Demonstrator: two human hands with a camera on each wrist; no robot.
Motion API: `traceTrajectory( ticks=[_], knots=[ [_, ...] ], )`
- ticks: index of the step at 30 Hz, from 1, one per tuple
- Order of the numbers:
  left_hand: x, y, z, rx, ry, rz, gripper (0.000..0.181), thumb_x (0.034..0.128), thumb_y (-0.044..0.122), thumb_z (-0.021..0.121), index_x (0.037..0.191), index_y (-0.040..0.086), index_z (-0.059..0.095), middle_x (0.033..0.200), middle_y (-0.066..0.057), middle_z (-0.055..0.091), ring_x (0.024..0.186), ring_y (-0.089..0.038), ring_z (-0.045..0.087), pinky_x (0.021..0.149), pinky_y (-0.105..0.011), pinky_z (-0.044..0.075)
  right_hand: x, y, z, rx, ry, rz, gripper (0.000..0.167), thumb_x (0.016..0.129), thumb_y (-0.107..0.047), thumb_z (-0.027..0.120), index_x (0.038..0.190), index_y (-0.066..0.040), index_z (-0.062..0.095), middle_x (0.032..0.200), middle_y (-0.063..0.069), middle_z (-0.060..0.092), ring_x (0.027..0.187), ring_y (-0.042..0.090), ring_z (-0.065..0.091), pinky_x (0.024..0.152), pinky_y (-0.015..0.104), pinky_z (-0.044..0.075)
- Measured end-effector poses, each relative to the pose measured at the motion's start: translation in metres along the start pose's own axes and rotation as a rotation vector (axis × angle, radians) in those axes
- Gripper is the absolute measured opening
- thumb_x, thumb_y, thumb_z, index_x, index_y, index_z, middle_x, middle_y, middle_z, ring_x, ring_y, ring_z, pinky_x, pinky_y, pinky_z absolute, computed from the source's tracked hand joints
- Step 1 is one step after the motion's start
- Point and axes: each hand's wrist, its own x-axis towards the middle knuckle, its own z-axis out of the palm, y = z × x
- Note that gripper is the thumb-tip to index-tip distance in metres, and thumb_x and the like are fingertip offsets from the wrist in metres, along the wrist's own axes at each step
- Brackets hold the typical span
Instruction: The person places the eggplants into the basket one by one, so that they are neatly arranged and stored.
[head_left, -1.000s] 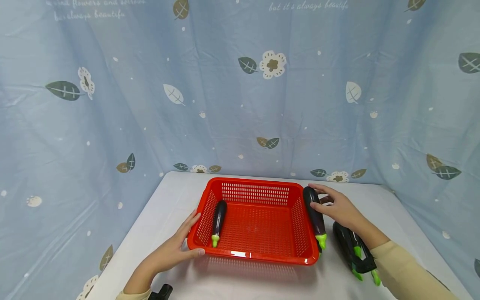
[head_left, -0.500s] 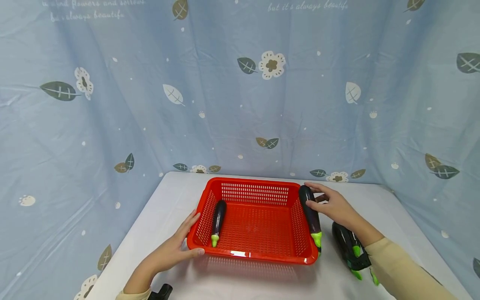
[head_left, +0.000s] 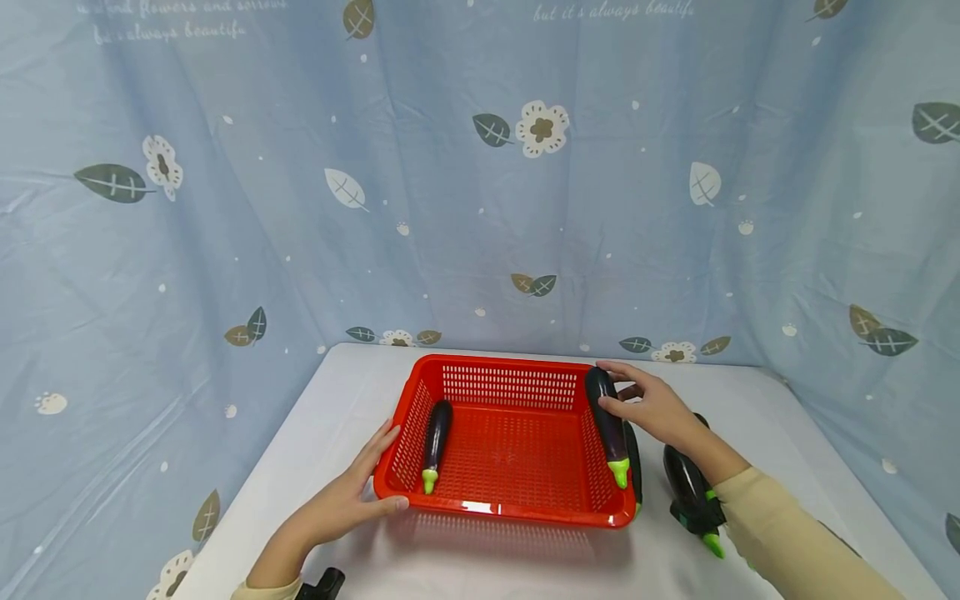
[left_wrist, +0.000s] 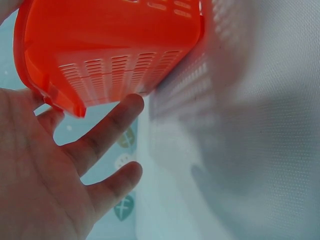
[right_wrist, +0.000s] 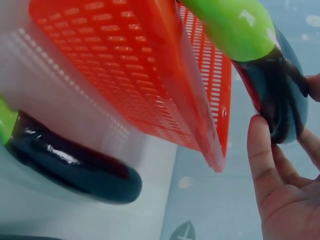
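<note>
My right hand (head_left: 651,410) pinches a dark purple eggplant (head_left: 606,414) between thumb and fingers. This eggplant is over the right rim of the red plastic basket (head_left: 510,514), its green stem end toward me. In the right wrist view the held eggplant (right_wrist: 275,85) is above the basket's edge, with the hand (right_wrist: 290,205) at its far end. My left hand (head_left: 337,507) touches the basket's near left corner, thumb along the front rim and fingers straight along the left side. Another eggplant (head_left: 437,442) lies inside the basket against the left wall.
On the white table (head_left: 525,575), one eggplant (right_wrist: 70,155) lies just outside the basket's right wall. More eggplants (head_left: 684,477) lie farther right, partly hidden by my right forearm and wrist strap. A blue patterned curtain (head_left: 450,208) hangs behind and beside the table.
My right hand has carried its eggplant left, from outside the basket's right edge to above the rim. The left hand and basket stay put.
</note>
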Motion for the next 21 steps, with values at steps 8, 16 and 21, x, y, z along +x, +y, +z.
traceTrajectory(
  ticks=[8,16,21],
  knots=[
    [0.0,-0.002,0.0,0.01,0.005,-0.001,0.101,0.0883,0.044,0.077,0.165,0.027,0.013,0.172,-0.001,0.003,0.15,-0.046,0.021,0.104,-0.075,0.034,0.005,0.0,0.007,0.032,-0.01,0.004,0.065,0.096,-0.03,0.071,0.153,-0.013,0.046,0.143,0.028,0.05,0.106,0.033,0.061,0.078,0.042,0.061],
    [-0.001,-0.001,0.001,0.006,0.003,-0.002,0.101,0.0885,0.044,0.076,0.165,0.026,0.013,0.172,-0.001,0.003,0.15,-0.046,0.021,0.103,-0.075,0.034,0.01,0.002,0.016,0.03,-0.004,0.016,0.065,0.095,-0.032,0.073,0.152,-0.014,0.048,0.143,0.025,0.051,0.107,0.033,0.06,0.077,0.038,0.06],
    [-0.002,0.001,0.0,-0.002,0.007,0.011,0.1,0.0884,0.042,0.077,0.165,0.026,0.014,0.171,-0.002,0.004,0.15,-0.046,0.02,0.104,-0.075,0.034,0.014,-0.001,0.022,0.048,-0.015,0.024,0.065,0.095,-0.031,0.073,0.151,-0.012,0.048,0.141,0.024,0.052,0.103,0.03,0.06,0.075,0.036,0.058]
  ],
)
